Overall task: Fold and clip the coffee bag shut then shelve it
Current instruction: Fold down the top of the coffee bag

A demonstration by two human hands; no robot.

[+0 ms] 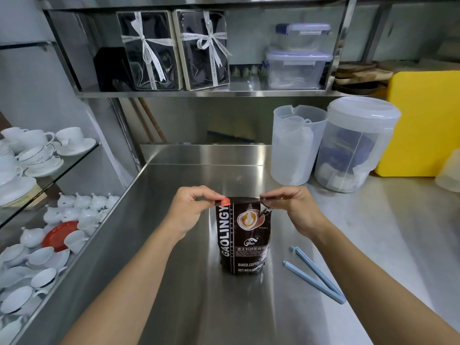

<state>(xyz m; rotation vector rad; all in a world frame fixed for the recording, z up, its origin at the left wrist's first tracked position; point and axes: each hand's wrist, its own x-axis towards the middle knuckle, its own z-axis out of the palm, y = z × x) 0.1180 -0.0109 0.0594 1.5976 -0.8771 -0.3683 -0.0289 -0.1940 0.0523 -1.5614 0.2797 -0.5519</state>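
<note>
A dark brown coffee bag (245, 239) with white lettering and a latte picture stands upright on the steel counter (189, 282). My left hand (190, 210) pinches the bag's top left corner, by a small red patch. My right hand (292, 207) pinches the top right corner. The top edge is stretched flat between both hands. A light blue bag clip (315, 277) lies open in a V on the counter, to the right of the bag, apart from both hands.
Behind right stand a clear plastic jug (296, 145), a lidded round tub (356, 145) and a yellow board (423, 123). The steel shelf (249, 92) above holds two ribboned boxes (176, 49) and stacked containers (298, 63). White cups and teapots (49, 220) fill glass shelves at left.
</note>
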